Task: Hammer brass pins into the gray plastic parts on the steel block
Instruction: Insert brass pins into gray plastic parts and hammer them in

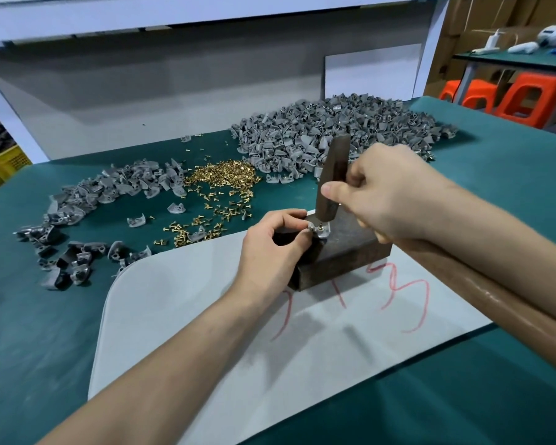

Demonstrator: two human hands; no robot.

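At far-left corner of steel block (350,248), left hand (270,245) pinches gray part (322,232); right hand (389,194) grips hammer (334,168), head upright, directly over pin (320,225).

Two hands, left hand (272,242) and right hand (389,194), one hammer (333,175), one steel block (344,252), one gray part (319,232) on it, two heaps of gray parts (334,126), brass pins (222,175) too many to count, one pale sheet (190,300), at least two orange stools (527,97)

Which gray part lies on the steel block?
The part that the left hand pinches under the hammer; all others lie on the table.
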